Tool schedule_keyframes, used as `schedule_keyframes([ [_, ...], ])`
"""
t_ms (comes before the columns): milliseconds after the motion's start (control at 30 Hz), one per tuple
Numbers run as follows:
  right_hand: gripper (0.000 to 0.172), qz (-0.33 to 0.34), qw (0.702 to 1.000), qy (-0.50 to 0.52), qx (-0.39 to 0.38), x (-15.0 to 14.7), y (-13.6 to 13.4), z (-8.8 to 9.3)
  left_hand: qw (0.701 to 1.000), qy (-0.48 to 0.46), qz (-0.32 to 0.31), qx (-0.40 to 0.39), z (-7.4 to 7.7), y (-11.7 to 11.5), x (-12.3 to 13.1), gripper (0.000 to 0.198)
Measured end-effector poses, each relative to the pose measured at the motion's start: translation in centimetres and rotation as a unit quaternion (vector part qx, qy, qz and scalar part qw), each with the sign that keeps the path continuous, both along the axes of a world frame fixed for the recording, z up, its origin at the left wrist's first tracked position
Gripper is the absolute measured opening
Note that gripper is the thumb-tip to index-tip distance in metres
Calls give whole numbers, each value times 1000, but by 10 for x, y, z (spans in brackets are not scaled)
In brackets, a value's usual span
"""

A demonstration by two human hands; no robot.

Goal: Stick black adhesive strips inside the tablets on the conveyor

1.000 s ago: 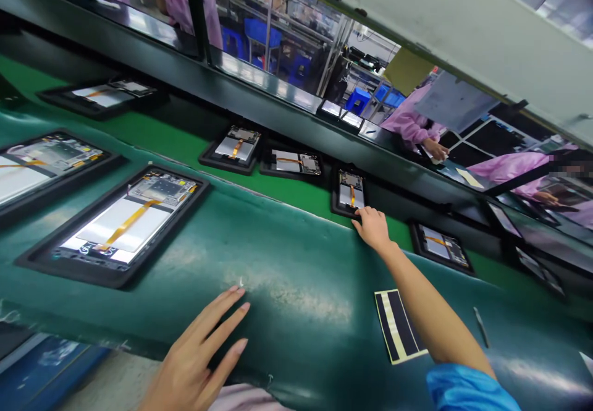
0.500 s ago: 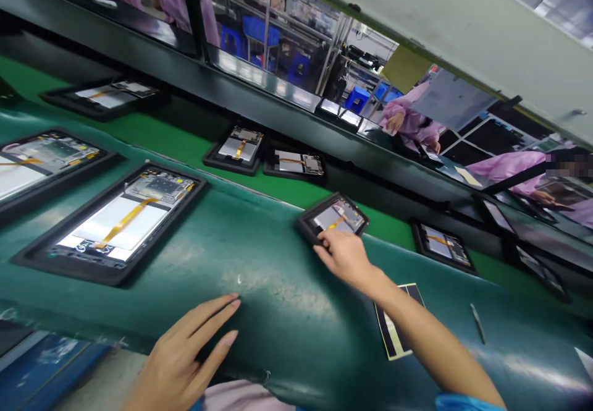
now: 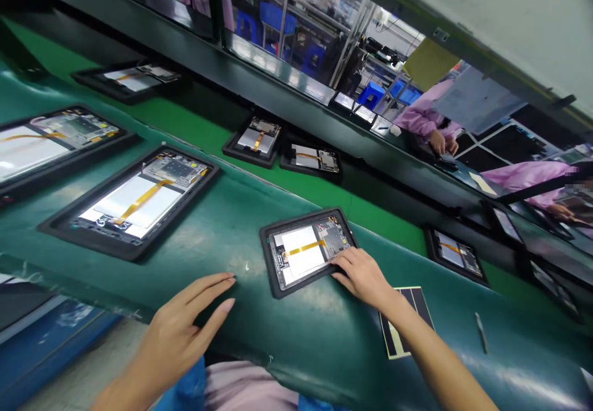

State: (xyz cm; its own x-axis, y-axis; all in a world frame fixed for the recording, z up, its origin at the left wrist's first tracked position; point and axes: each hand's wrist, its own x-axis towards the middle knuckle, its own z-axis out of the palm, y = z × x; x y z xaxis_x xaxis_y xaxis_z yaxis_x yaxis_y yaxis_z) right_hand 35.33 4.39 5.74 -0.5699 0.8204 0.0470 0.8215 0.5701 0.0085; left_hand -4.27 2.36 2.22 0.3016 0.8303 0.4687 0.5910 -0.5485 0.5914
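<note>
In front of me on the green mat lies an opened tablet (image 3: 303, 251), its white battery, orange ribbon cable and circuit board showing, set in a black foam tray (image 3: 271, 278). My right hand (image 3: 364, 275) grips the lower right edge of this tablet and tray with curled fingers; the thumb is partly hidden. To the left, my left hand (image 3: 189, 312) hovers over the mat with fingers stretched out, holding nothing. Its fingertips are apart from the tray. A sheet of black adhesive strips (image 3: 393, 337) lies partly under my right forearm.
Another opened tablet (image 3: 139, 204) in its tray lies on the left, with one more (image 3: 41, 142) beyond it. Several trayed tablets sit on the bright green conveyor (image 3: 199, 139). A thin metal tool (image 3: 480, 332) lies at right. Co-workers in pink sleeves (image 3: 426, 111) work across the line.
My right hand has brought the trayed tablet from the conveyor's edge onto the mat, nearer to me and turned. My left hand has stayed open in nearly the same place.
</note>
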Motion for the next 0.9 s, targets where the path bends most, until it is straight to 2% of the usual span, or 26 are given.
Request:
schedule_keyframes([
  [67,6,10,1000,0,29,-4,-4,-8,1000,-5,4,-6,0,3,4,25],
  [133,4,35,999,8,40,-15,-12,-12,1000,-4,12,-1,-1,8,8,23],
  [267,13,76,995,51,31,-42,-38,-16,998,31,41,33,-4,18,15,20],
  [433,23,88,989,120,-8,-70,-62,-11,993,99,66,26,-9,24,27,25],
  [533,20,60,987,150,-9,-86,-53,-6,991,119,65,18,-12,25,37,31],
  [633,13,29,987,156,22,-103,-33,-5,990,126,60,3,-14,28,48,35],
  [767,10,13,991,131,38,-123,-10,-12,989,133,56,-15,-15,32,58,37],
  [900,5,16,990,130,55,-133,-1,-20,990,130,47,-24,-15,31,60,39],
])
